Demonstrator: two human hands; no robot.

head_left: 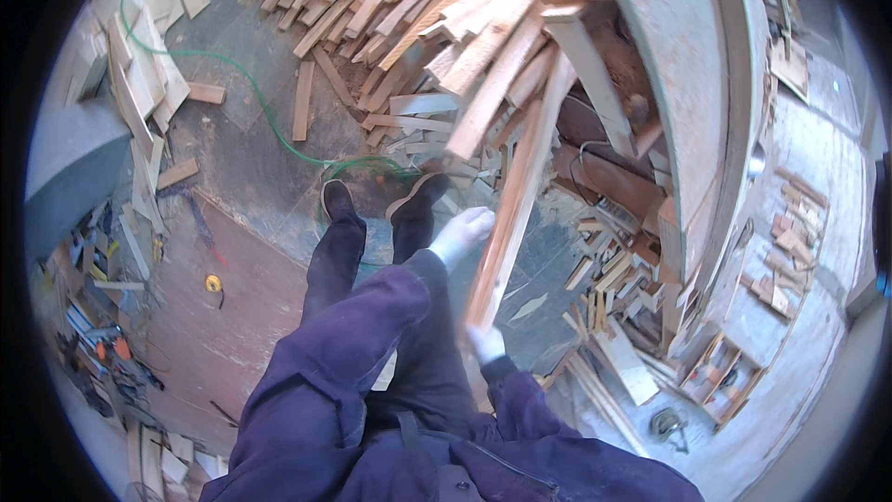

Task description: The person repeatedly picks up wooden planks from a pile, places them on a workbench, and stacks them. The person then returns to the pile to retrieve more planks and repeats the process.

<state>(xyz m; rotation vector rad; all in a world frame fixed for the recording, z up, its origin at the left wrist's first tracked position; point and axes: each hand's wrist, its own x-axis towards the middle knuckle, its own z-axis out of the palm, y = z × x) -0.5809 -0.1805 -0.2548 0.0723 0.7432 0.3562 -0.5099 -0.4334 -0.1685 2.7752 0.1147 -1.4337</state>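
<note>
A long, narrow wooden plank (517, 200) slants from the lumber pile down toward my body. Its near end is in my right hand (486, 344), the fingers closed around it. Higher up, my left hand (462, 235) is closed against the plank's left edge; its fingertips are hard to make out there. Both hands look pale, and dark purple sleeves cover my arms. At the plank's far end, it lies among other boards of the pile (400, 0).
A green hose (251, 93) curves over the floor to my shoes. A yellow tape measure (214, 284) lies on a reddish board (186, 335) at left. Wood offcuts (609, 270) and a large curved panel (692, 84) stand at right. A divided wooden box (720, 367) sits beyond.
</note>
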